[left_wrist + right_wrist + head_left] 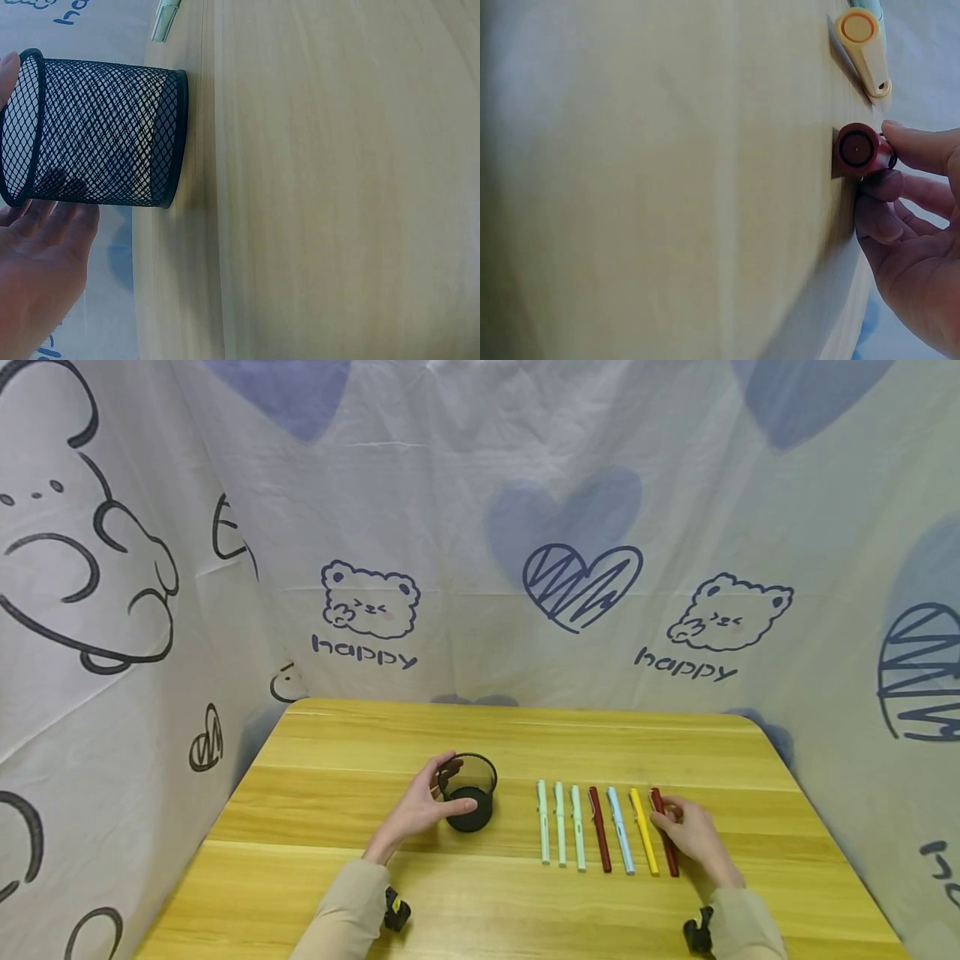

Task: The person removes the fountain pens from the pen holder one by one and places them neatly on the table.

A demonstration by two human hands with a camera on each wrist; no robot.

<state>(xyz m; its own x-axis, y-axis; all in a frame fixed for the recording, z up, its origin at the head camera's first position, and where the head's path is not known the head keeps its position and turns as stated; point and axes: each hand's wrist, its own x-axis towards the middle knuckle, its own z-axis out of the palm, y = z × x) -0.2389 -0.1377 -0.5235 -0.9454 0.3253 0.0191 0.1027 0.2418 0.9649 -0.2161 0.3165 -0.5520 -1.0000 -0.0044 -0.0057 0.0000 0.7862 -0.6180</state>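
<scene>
A black mesh pen holder point(480, 816) stands upright on the table, its open top facing up. My left hand point(415, 810) holds it from the left, thumb on the near side and fingers round the back; the left wrist view shows the mesh wall point(105, 131) between them. At the right end of a row of pens lies a dark red pen point(670, 856). My right hand point(696, 835) pinches it near its upper part between thumb and fingers; its round end point(856, 148) faces the right wrist camera. Beside it lies a yellow pen point(645, 833).
Further left in the row are a light blue pen point(620, 831), another dark red pen point(601, 831) and three pale green pens point(561, 825). They lie side by side on the wooden table point(510, 910). A printed cloth point(465, 527) hangs behind the table and along its sides.
</scene>
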